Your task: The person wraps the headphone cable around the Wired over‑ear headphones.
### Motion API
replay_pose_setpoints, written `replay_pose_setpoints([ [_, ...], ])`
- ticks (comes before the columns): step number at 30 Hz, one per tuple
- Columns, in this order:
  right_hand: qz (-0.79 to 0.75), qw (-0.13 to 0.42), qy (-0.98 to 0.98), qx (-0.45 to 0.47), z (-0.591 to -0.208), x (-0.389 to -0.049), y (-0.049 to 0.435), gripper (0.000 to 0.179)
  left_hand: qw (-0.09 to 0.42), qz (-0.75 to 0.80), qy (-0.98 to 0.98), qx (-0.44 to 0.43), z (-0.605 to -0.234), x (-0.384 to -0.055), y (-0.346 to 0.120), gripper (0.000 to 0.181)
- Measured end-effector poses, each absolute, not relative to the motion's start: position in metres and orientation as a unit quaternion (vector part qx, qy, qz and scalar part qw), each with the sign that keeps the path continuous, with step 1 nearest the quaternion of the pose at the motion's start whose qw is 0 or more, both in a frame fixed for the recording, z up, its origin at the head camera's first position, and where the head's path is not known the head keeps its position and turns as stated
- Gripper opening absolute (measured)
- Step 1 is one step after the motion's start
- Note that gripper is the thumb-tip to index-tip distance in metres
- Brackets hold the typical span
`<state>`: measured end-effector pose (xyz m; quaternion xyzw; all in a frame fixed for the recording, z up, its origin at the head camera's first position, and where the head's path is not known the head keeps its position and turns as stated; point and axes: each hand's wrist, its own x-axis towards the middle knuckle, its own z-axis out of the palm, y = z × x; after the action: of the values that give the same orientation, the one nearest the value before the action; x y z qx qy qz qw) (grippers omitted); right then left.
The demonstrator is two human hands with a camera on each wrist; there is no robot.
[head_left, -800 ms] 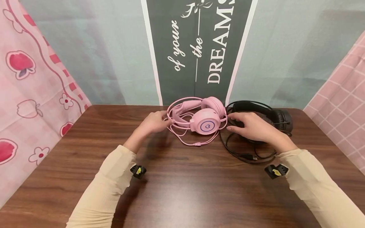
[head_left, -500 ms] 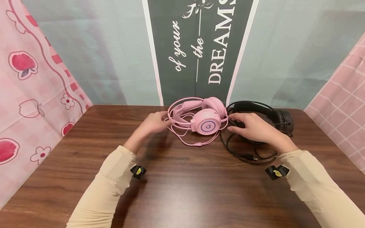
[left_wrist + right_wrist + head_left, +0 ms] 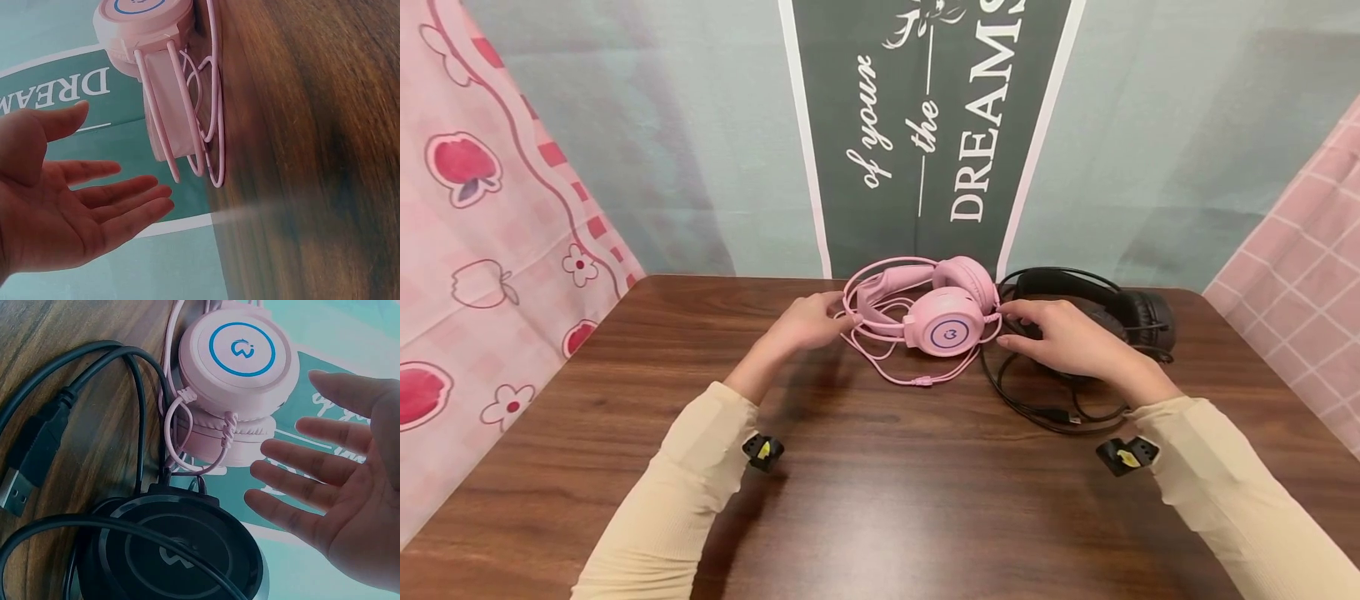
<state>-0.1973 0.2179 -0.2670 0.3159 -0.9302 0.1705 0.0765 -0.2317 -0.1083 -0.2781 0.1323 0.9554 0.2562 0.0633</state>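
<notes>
Pink headphones with a blue ring on the ear cup lie at the back of the table, their thin pink cable looped in front. My left hand is beside the headband end, and the left wrist view shows its fingers spread and apart from the band. On the other side, my right hand hovers by the pink ear cup, fingers extended and holding nothing. Black headphones lie right under and behind the right hand, which partly hides them in the head view.
A black cable with a USB plug coils in front of the black headphones. The brown wooden table meets a grey-green cloth backdrop with a lettered dark panel. Pink patterned cloths hang at both sides.
The view has shifted very slightly, so the scene sits a few pixels further right. Both hands and both pairs of headphones keep their places.
</notes>
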Motion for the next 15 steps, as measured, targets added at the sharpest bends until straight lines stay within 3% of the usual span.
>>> replay_pose_setpoints([
  [15,0.177,0.062,-0.935,0.303,-0.270,-0.199,0.213,0.034,0.083,0.235,0.957,0.148,-0.268,-0.228,-0.112,0.054],
])
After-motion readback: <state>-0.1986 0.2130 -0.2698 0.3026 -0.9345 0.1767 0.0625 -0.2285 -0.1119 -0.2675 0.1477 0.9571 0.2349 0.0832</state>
